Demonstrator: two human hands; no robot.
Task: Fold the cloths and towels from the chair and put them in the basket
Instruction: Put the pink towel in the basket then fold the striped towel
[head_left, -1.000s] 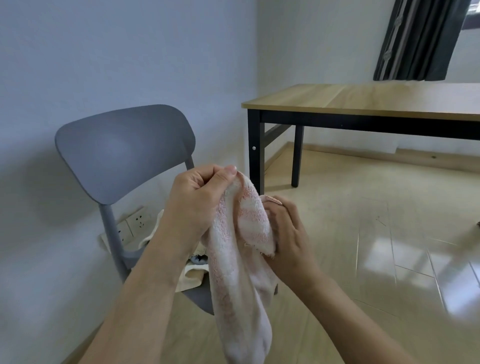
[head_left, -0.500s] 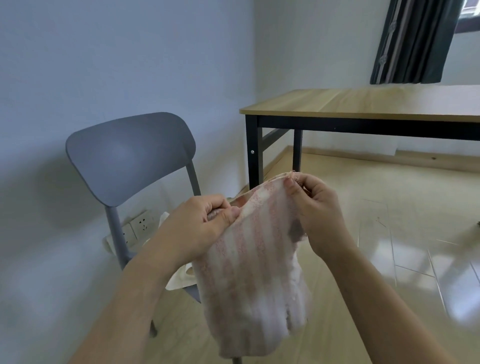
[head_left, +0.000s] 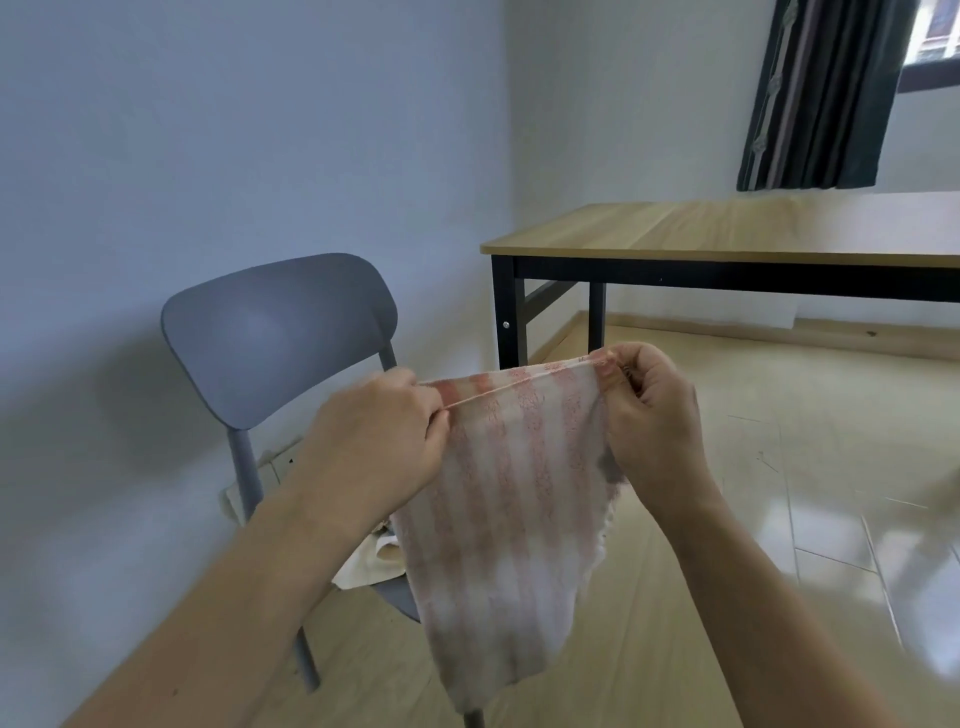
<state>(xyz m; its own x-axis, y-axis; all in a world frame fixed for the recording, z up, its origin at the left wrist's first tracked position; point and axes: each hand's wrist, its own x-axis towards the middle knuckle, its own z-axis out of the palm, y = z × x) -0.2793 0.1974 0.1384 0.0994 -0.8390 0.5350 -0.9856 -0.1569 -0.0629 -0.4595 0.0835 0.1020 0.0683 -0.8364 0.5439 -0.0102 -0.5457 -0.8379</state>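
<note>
Towel (head_left: 511, 483), pink-white striped, held up mid-air in front of chair (head_left: 275, 332), top edge stretched taut, rest hanging down. Left hand (head_left: 382, 436) at 9 o'clock of towel, fist curled, pinching top corner, forearm angled up from lower left. Right hand (head_left: 657, 415) at 3 o'clock, slightly higher, pinching other corner. Hands apart. Cream cloth (head_left: 371, 564) on chair seat. Bench (head_left: 727, 231) at 1 o'clock.

No text, label, brand, number or sign can be read anywhere in the head view: the striped towel (head_left: 511, 499), the grey chair (head_left: 280, 332) behind it and the wooden counter (head_left: 727, 234) all show plain surfaces.
</note>
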